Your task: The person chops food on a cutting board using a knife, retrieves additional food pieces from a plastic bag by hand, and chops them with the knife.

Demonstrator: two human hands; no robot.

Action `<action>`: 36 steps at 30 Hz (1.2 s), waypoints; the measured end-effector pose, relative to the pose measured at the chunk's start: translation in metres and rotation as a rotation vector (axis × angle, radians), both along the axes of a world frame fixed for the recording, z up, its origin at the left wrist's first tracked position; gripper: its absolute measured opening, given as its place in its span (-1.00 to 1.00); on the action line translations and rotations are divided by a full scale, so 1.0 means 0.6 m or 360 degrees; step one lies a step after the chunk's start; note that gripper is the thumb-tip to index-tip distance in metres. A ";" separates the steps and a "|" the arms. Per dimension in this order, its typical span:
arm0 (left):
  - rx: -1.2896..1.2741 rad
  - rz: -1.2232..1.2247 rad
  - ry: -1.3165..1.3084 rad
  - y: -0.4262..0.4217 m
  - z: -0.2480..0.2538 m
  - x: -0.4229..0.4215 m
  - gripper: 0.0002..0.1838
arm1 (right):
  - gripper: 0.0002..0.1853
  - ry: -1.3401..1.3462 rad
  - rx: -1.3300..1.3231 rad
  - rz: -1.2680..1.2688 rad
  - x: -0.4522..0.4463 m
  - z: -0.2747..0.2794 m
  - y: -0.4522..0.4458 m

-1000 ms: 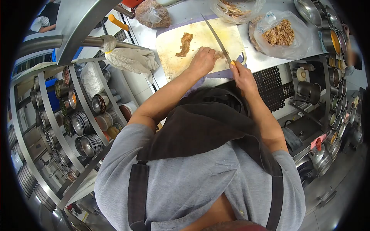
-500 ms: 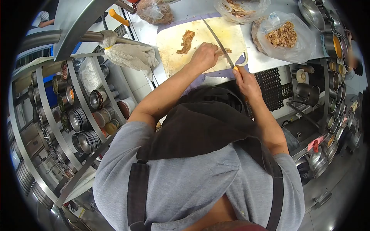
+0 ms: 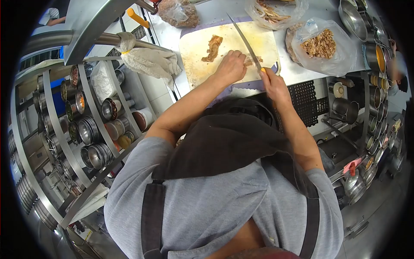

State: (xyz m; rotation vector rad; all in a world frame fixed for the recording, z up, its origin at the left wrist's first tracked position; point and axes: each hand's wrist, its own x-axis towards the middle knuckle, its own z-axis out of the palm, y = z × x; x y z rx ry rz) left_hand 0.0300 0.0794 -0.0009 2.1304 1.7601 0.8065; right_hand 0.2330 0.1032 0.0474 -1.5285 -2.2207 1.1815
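My left hand [image 3: 232, 68] rests with curled fingers on a brown strip of food [image 3: 247, 63], which looks like cooked meat, on the pale cutting board [image 3: 196, 69]. In my right hand [image 3: 275, 86] is a long kitchen knife [image 3: 245, 39] with a yellow handle. Its blade points away from me and crosses the board just right of my left fingers. Small cut bits [image 3: 259, 59] lie against the far side of the blade. Another brown piece [image 3: 212, 48] sits apart, left of the knife. My left fingers partly hide the strip.
Behind the board stand a tied bag of brown food [image 3: 177, 13] and an open bag of strips [image 3: 271, 13]. To the right is a bag of chopped pieces [image 3: 319, 45]. A cloth [image 3: 148, 60] hangs from a rail at left, beside shelves of metal bowls [image 3: 88, 131].
The knife has slid slightly forward and left relative to the board, with my right hand following. My left hand stays on the strip. The whole view has shifted a little.
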 end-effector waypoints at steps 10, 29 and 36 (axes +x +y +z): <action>-0.0225 -0.0008 -0.0049 0.010 -0.011 -0.003 -0.75 | -0.63 -0.0017 -0.0022 0.0062 -0.035 -0.016 0.006; -0.0206 -0.0021 -0.0006 0.001 0.000 -0.015 -0.73 | -0.61 -0.0021 -0.0006 0.0077 -0.048 -0.028 0.010; -0.0154 0.0030 -0.0015 -0.011 0.009 -0.025 -0.74 | -0.62 0.0055 -0.0117 0.0043 -0.029 0.016 -0.009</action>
